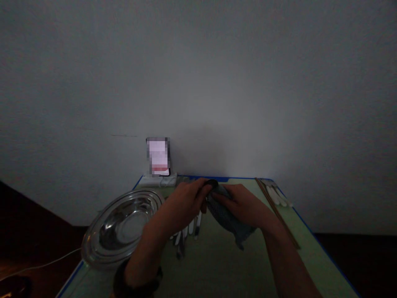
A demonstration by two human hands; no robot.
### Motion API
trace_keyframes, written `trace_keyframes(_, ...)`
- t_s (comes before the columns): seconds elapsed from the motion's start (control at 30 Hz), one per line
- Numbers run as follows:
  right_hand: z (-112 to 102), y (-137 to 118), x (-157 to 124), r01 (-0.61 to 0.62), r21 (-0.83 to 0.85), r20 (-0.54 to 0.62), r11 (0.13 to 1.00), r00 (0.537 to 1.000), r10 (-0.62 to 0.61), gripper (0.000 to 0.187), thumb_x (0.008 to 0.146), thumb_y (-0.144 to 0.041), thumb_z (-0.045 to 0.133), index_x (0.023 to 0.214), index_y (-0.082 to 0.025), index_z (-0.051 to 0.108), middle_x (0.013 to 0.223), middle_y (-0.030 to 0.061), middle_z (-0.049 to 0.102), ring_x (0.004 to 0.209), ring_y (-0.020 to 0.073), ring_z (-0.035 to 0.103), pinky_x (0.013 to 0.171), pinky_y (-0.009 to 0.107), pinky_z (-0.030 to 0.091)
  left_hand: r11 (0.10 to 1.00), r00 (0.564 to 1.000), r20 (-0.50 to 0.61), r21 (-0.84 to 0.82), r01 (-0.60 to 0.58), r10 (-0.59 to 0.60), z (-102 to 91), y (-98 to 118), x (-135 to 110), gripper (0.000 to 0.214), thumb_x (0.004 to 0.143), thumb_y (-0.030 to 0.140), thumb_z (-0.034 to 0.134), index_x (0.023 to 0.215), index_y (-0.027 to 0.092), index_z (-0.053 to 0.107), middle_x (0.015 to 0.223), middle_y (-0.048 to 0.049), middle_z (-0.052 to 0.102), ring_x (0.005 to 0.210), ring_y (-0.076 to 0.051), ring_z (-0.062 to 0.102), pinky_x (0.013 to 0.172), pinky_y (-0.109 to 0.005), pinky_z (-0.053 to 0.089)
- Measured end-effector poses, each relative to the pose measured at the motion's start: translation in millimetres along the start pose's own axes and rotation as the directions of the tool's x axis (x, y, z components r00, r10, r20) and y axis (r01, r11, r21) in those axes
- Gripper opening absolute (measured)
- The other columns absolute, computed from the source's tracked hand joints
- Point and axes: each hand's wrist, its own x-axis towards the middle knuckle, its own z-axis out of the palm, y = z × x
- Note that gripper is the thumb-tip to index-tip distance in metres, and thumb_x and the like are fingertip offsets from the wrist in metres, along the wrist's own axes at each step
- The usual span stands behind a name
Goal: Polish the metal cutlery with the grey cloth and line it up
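Observation:
Over the middle of the table, my two hands meet at a dark round-ended utensil [212,182]. My left hand [190,198] is closed on it, with the fingers covering most of its length, so its exact kind is hidden. A grey-blue cloth [228,217] is gripped in my right hand [245,203] and pressed against the utensil. The cloth's loose end hangs below the right fingers. Under my left hand lie several white-handled utensils [190,229], partly covered by the hand and forearm.
A wide shiny metal basin [93,244] stands at the table's left. Behind it, a phone [159,157] leans upright by a white box [150,181] against the wall. Along the right side lie long brown chopsticks [287,227] and several white-handled utensils [274,196]. The table [217,269] has blue edges.

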Motion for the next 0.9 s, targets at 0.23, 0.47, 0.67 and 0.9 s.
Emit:
trace_keyframes(0.23, 11, 0, 8, -0.043, -0.003, -0.186, 0.999, 0.982, 0.042, 0.028, 0.087, -0.036, 0.043, 0.072, -0.017, 0.056, 0.066, 0.0018, 0.061, 0.061, 0.0133, 0.052, 0.058, 0.025, 0.034, 0.973, 0.999, -0.026, 0.230, 0.025, -0.020, 2.8, -1, -1, 0.034, 0.093, 0.029, 0.030, 0.083, 0.017, 0.060, 0.068, -0.0030, 0.066, 0.059, -0.016, 0.060, 0.055, -0.025, 0.039)
trace_keyframes(0.47, 22, -2, 12, -0.027, 0.083, -0.109, 0.996, 0.993, 0.036, 0.026, 0.086, -0.037, 0.044, 0.076, -0.016, 0.057, 0.074, 0.0035, 0.064, 0.068, 0.0150, 0.055, 0.061, 0.026, 0.037, 0.948, 0.966, -0.212, 0.247, 0.200, -0.149, -10.3, -21, 3, 0.033, 0.091, 0.029, 0.033, 0.084, 0.016, 0.063, 0.072, -0.0064, 0.069, 0.065, -0.019, 0.063, 0.057, -0.026, 0.039)
trace_keyframes(0.67, 44, 18, 2, -0.110, 0.041, 0.002, 0.993, 0.994, 0.110, 0.031, 0.088, -0.035, 0.040, 0.079, -0.014, 0.060, 0.076, 0.0068, 0.066, 0.071, 0.0166, 0.060, 0.063, 0.027, 0.040, 0.927, 0.882, -0.386, 0.142, 0.348, -0.272, -29.5, -39, -4, 0.033, 0.089, 0.035, 0.032, 0.085, 0.017, 0.060, 0.065, -0.0048, 0.069, 0.062, -0.021, 0.064, 0.059, -0.026, 0.041)
trace_keyframes(0.9, 54, 46, -26, -0.103, 0.137, -0.007, 0.985, 0.994, 0.105, 0.047, 0.083, -0.035, 0.048, 0.125, -0.014, 0.045, 0.129, 0.0160, 0.050, 0.118, 0.0234, 0.046, 0.098, 0.040, 0.034, 0.956, 0.901, -0.383, 0.119, 0.268, -0.204, -16.4, -29, 4, 0.031, 0.090, 0.034, 0.030, 0.087, 0.019, 0.058, 0.069, -0.0044, 0.068, 0.061, -0.020, 0.062, 0.056, -0.025, 0.039)
